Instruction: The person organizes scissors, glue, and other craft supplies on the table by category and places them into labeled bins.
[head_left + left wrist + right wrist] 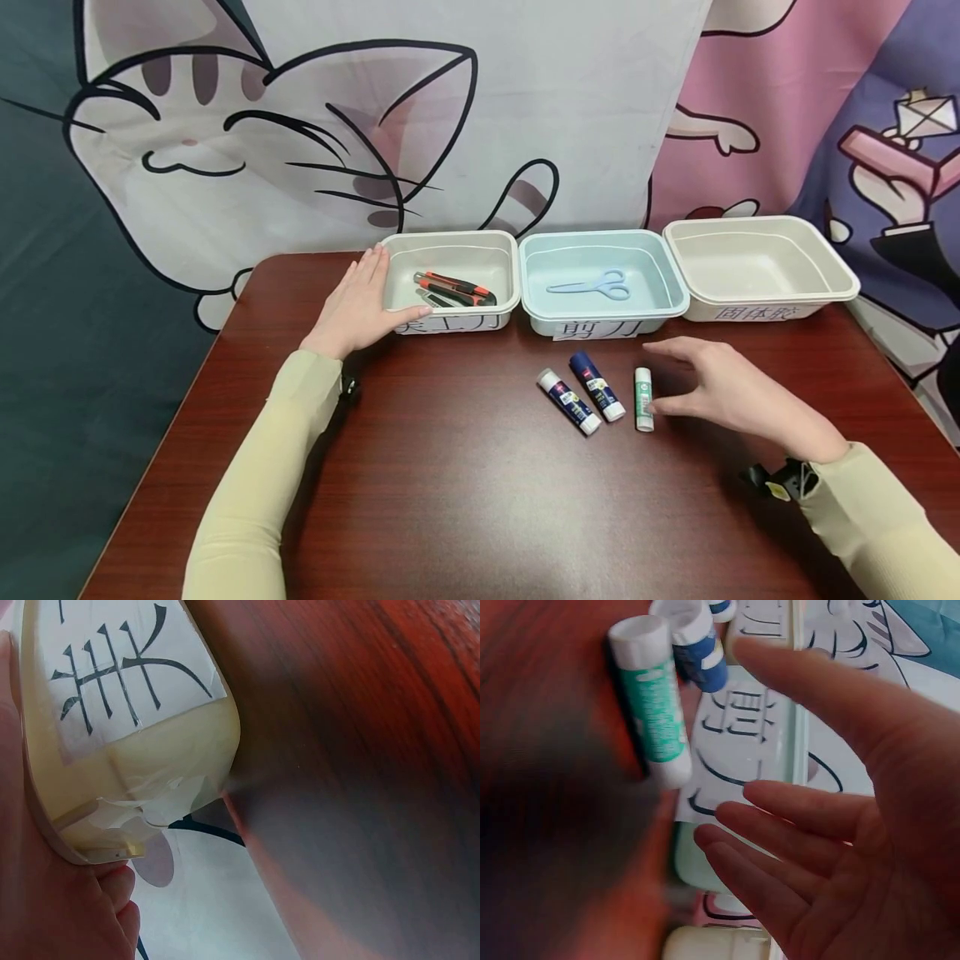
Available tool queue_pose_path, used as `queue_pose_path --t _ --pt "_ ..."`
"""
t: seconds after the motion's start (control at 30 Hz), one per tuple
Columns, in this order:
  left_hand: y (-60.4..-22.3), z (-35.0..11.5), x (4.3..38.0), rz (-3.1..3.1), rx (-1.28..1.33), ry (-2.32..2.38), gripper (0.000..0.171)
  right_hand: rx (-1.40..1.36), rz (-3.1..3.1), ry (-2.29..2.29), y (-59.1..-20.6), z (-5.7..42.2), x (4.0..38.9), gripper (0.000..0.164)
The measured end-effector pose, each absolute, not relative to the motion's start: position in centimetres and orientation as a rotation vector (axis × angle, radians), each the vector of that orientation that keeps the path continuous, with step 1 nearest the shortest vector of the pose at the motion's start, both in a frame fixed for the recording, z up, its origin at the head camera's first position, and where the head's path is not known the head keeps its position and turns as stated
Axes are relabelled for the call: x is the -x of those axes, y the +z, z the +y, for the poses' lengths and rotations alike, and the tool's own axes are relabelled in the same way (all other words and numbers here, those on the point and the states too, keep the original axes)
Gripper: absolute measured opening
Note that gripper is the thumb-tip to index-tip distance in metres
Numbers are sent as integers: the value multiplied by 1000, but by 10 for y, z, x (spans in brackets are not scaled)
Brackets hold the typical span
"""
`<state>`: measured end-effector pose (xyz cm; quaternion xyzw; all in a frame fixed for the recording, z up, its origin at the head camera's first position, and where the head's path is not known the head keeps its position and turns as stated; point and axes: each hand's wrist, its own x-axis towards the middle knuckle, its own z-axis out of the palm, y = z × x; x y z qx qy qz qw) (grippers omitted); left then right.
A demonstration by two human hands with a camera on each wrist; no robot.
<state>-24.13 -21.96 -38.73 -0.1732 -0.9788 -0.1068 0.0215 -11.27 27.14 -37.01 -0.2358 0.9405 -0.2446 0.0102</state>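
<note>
My left hand (363,304) rests on the left end of a cream bin (452,242), fingers straight along its rim and thumb at the front. Inside that bin lie several box cutters (457,287) with red and black handles. Beside a green-and-white glue stick (643,400) hovers my right hand (720,392), its thumb and fingers spread; the right wrist view shows a gap between this glue stick (654,705) and the palm. Two dark blue glue sticks (570,402) (597,385) lie to its left on the brown table (450,500).
A light blue bin (605,312) holding blue scissors (592,286) stands in the middle of the row. On the right is another cream bin (761,292) with nothing visible in it. All have handwritten front labels. A cartoon-printed curtain (585,100) hangs behind the table.
</note>
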Motion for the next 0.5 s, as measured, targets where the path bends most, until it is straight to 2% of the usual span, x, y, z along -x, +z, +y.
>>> queue_pose_path --t 0.23,0.5 --pt "-387 -220 241 -3038 535 -326 126 808 2925 -734 -384 267 108 82" --pt "-386 -219 241 -3038 533 -322 125 821 2936 -732 -391 263 105 83"
